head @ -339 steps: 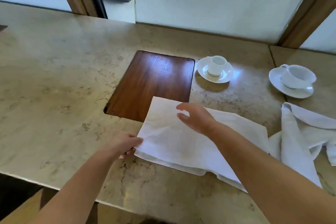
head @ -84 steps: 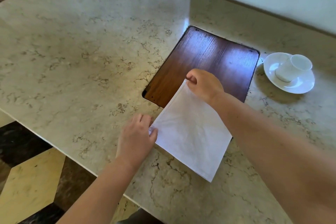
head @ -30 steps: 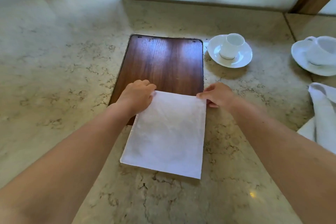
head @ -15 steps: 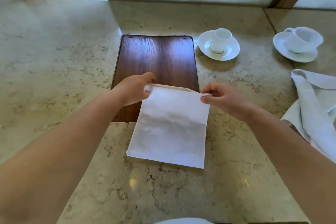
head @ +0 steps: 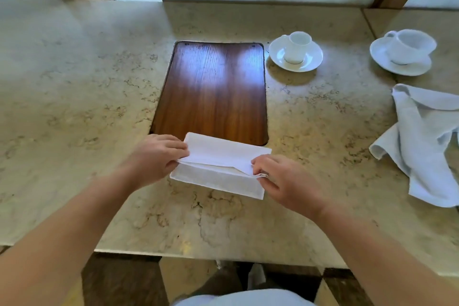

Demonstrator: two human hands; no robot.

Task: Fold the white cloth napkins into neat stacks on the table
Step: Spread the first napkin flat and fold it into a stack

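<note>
A white cloth napkin [head: 218,169] lies on the marble table [head: 74,97], half folded, its far edge brought over toward me. My left hand [head: 156,156] pinches the folded flap at its left corner. My right hand [head: 280,179] pinches the same flap at its right corner, just above the lower layer. The napkin's far fold rests on the near edge of the dark wooden inset panel [head: 213,87]. A loose pile of unfolded white napkins [head: 422,141] lies at the right side of the table.
Two white cups on saucers stand beyond the napkin: one [head: 295,52] right of the wooden panel, another [head: 404,52] at the far right. The table's front edge [head: 223,256] runs close to me. A wall and wooden frames close the back.
Both hands have carried the napkin's far edge over toward me, folding it roughly in half. Half a second ago the edge was just lifted; a second ago the napkin lay flat.
</note>
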